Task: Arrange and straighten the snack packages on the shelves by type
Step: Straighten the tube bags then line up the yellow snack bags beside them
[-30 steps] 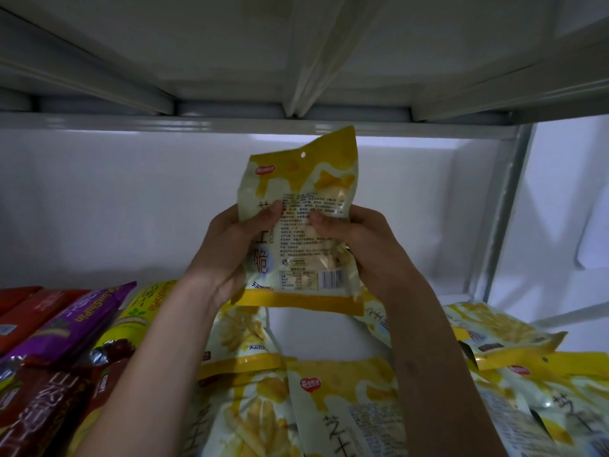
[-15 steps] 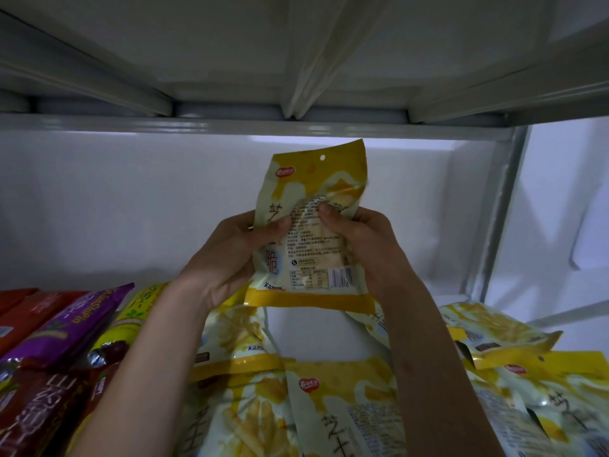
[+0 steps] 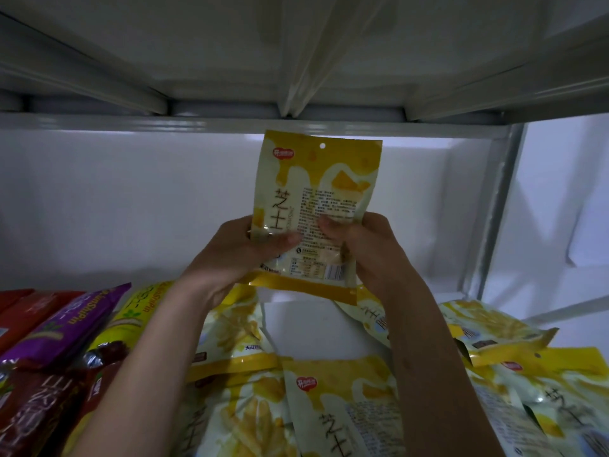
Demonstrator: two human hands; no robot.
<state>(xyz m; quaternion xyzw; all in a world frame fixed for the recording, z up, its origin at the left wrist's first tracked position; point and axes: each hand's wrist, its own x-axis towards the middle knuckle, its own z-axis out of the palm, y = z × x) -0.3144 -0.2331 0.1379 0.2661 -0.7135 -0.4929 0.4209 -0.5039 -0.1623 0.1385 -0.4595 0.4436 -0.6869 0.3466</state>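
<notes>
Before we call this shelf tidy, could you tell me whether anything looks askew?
Yes: the yellow packs on the shelf lie flat, overlapping at different angles. Both hands hold one pack upright.

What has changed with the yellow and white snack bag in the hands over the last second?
The yellow and white plastic snack bag has been straightened from a bent, tilted pose to nearly upright and flatter, and now sits higher in the grip. The left hand and right hand still hold it by its lower half, thumbs on the printed back. The yellow bags lying on the shelf and the purple wrapper have not moved.
</notes>
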